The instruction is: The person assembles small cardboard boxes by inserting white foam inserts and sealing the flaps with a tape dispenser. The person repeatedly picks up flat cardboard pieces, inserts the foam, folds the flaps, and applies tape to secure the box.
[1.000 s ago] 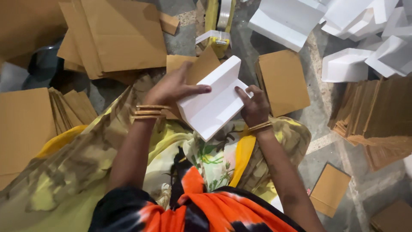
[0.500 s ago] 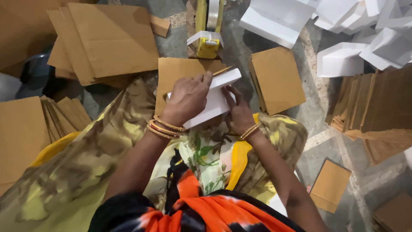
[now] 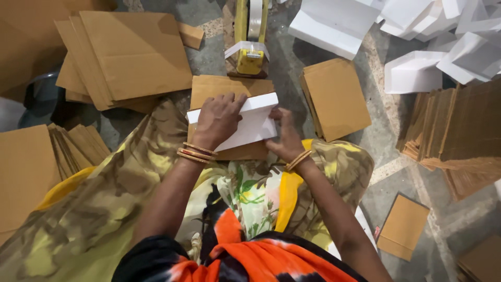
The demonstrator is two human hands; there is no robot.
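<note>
I sit on the floor with a folded white box (image 3: 254, 121) held in front of my lap. My left hand (image 3: 218, 119) presses flat on its top, fingers spread over the upper edge. My right hand (image 3: 285, 140) grips its right end from below. Under the box lies a brown cardboard sheet (image 3: 229, 86). Gold bangles ring both wrists.
A yellow tape dispenser (image 3: 249, 37) stands just beyond the box. Stacks of brown cardboard sheets (image 3: 130, 55) lie at left, another stack (image 3: 336, 97) at right. Folded white boxes (image 3: 415, 73) pile up at the far right, beside more brown board (image 3: 459, 130).
The white box was tilted up and turned in both hands; now it lies flatter on the brown sheet, with my left hand pressed on top.
</note>
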